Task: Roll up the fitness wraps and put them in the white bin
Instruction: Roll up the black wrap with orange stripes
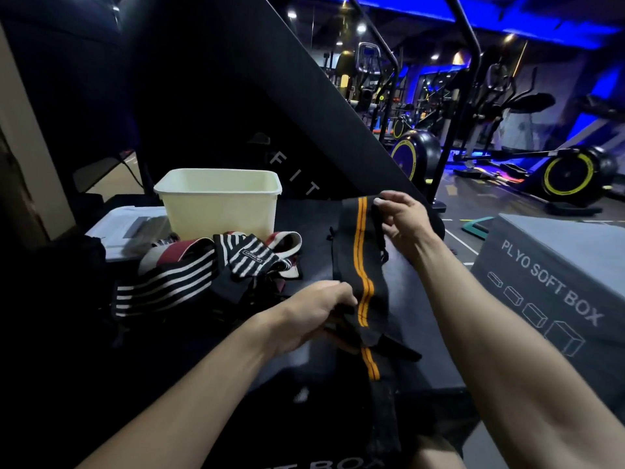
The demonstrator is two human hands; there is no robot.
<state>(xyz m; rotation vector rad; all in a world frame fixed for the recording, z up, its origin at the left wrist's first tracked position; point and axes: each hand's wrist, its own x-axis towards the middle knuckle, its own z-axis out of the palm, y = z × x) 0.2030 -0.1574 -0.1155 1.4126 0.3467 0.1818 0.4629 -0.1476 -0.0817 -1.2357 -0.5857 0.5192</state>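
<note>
A long black wrap with two orange stripes (363, 265) is stretched lengthwise over the black soft box top (314, 228). My right hand (400, 221) pinches its far end, lifted a little off the surface. My left hand (318, 309) grips the wrap's left edge nearer to me, and the rest of it hangs over the front edge. The white bin (220, 201) stands at the back left, and its inside looks bare. A loose heap of black-and-white striped and dark red wraps (209, 269) lies in front of the bin, left of my left hand.
A grey box printed "PLYO SOFT BOX" (554, 275) stands close on the right. A white lidded container (125, 231) sits left of the bin. A tall black slanted pad (236, 106) rises behind. Exercise bikes (571, 174) fill the room beyond.
</note>
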